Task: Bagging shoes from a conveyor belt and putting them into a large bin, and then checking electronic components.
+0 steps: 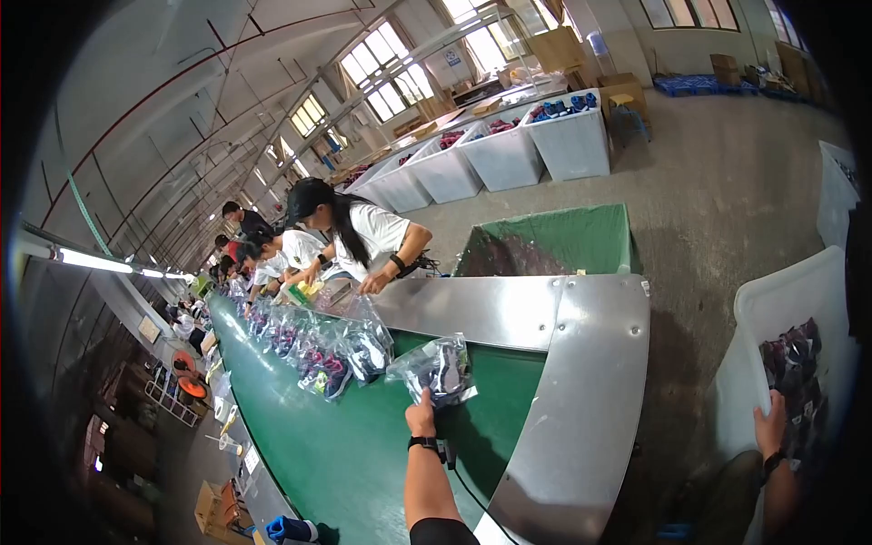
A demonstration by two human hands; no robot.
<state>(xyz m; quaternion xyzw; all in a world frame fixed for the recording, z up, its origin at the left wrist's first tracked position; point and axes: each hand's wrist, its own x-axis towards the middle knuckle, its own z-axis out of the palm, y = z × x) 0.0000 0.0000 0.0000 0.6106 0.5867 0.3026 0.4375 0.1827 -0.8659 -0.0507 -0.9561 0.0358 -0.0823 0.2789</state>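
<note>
My left hand [421, 418] reaches out over the green conveyor belt [318, 463], its thumb against the near edge of a clear plastic bag [440, 371]. Dark and white items, perhaps shoes, show inside that bag. The other fingers are mostly hidden behind the hand and bag, but they look closed on the plastic. Far to the right, my right hand [770, 423] is at the side of a white plastic bin [747, 363]; thumb and fingers are apart and nothing shows in them. Dark bagged goods [792, 363] fill part of this bin.
More filled clear bags [322, 363] line the belt's far side, where several people work. A metal ledge [590, 391] curves around the belt's end. Behind it stands a green-lined container [581, 236]. White bins [568, 145] with coloured goods stand farther back.
</note>
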